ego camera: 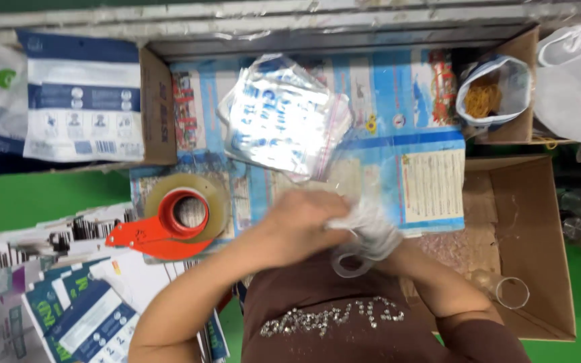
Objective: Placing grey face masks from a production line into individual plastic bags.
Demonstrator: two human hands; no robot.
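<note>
a tape dispenser (176, 218) sat near the tabletop's (378, 87) front edge, left of both hands (304, 225), which gripped a crumpled clear bag (368, 235).

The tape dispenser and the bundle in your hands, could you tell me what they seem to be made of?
Tape dispenser: apparently moulded red-orange plastic, smooth and slightly glossy, holding a roll of clear, yellowish tape. Bundle under the left hand: thin, clear plastic film, probably bags, crinkled with white glints. The right hand is hidden behind it.

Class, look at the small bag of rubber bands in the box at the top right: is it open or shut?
Open. The bag has its mouth spread wide, showing the yellow rubber bands inside.
</note>
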